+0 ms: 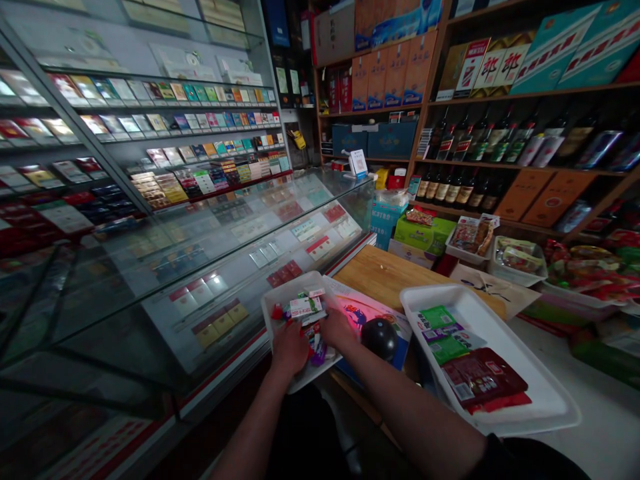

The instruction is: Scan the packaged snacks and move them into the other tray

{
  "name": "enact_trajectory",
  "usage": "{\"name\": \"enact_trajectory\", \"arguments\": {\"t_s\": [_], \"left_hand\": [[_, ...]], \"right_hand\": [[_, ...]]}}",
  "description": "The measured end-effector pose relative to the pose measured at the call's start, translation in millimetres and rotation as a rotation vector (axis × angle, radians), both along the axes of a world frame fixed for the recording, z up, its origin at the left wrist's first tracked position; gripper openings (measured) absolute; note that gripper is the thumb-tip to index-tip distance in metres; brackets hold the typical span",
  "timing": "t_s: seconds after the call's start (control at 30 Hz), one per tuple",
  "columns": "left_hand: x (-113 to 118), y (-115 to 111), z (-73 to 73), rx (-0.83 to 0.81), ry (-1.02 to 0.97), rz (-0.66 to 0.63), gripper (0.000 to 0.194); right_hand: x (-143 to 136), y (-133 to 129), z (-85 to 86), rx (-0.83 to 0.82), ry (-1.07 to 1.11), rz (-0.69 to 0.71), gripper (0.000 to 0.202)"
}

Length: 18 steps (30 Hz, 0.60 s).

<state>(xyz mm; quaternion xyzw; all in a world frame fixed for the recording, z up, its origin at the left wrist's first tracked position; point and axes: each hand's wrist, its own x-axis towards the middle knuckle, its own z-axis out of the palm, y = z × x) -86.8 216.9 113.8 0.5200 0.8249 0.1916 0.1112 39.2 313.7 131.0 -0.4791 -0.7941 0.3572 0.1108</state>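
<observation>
A small white plastic bin (pixel 267 313) stands tilted at the counter's edge, holding a jumble of small candy packs (pixel 305 307) in white, green, red and purple. Both my hands reach into it. My left hand (pixel 291 348) is at the near left side, its fingers curled down among the packs. On the right side of the bin, my right hand (pixel 339 328) has its fingers bent in beside a red and white pack. What either hand's fingertips grip is hidden. A dark round ball-like object (pixel 379 339) sits just right of my right wrist, on a pink and blue printed sheet (pixel 345 300).
To the right, a large white tray (pixel 543 373) holds green packs (pixel 443 333) and a dark red pouch (pixel 483 377). A glass display case (pixel 220 267) runs along the left. Bottles (pixel 450 187) and boxes fill the back shelves. Snack bins (pixel 517 260) stand at right.
</observation>
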Motion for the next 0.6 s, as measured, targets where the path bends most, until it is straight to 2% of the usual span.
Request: {"name": "enact_trajectory", "arguments": {"t_s": [0.1,0.2,0.33,0.43,0.5,0.6], "left_hand": [[0.7,1.3,-0.5,0.004,-0.124,0.032,0.021],[1.9,2.2,-3.8,0.042,-0.234,0.094,0.025],[2.5,1.0,-6.7,0.144,-0.372,0.178,0.028],[2.9,-0.4,-1.4,0.266,-0.497,0.264,0.026],[3.5,-0.6,4.3,0.354,-0.633,0.367,0.022],[4.7,0.1,10.1,0.421,-0.854,0.478,0.023]], "right_hand": [[-2.5,0.8,-1.3,0.035,0.026,-0.191,0.028],[-3.4,0.4,-1.4,0.029,0.162,-0.32,0.027],[-1.8,0.8,-0.8,-0.021,0.261,-0.478,0.015],[1.6,2.2,-0.3,-0.045,0.315,-0.555,0.006],[4.3,3.9,0.5,-0.054,0.347,-0.582,0.005],[8.4,7.3,3.5,-0.056,0.353,-0.577,0.017]]}}
